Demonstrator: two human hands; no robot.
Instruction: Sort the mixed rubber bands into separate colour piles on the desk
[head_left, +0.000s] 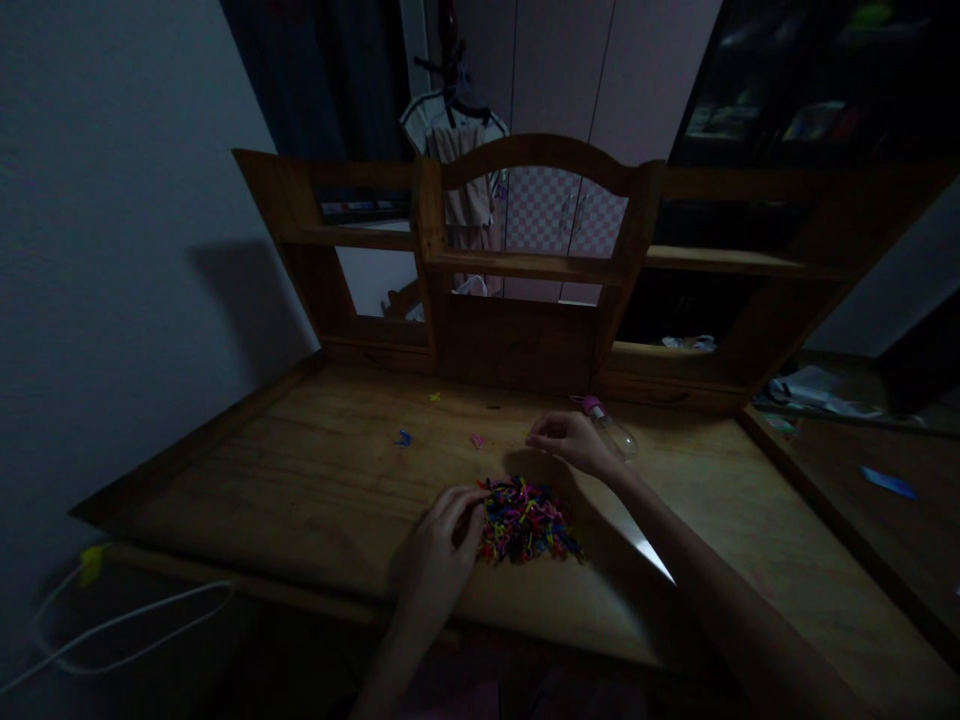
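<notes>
A heap of small multicoloured elastic bands, in pink, yellow, blue, red and black, lies on the wooden desk. At the heap's left edge is my left hand, its fingers curled and the fingertips touching the bands. What it pinches, if anything, is too small to make out. Above the desk, beyond the heap, my right hand has thumb and forefinger closed together; anything between them is too dark to name. Farther back lie small separate groups: a blue one, a pink one, a yellow one and a dark one.
A clear bottle with a pink top lies behind my right hand. Wooden shelving rises along the desk's back edge, with a wall at the left. A white cable hangs by the front left corner.
</notes>
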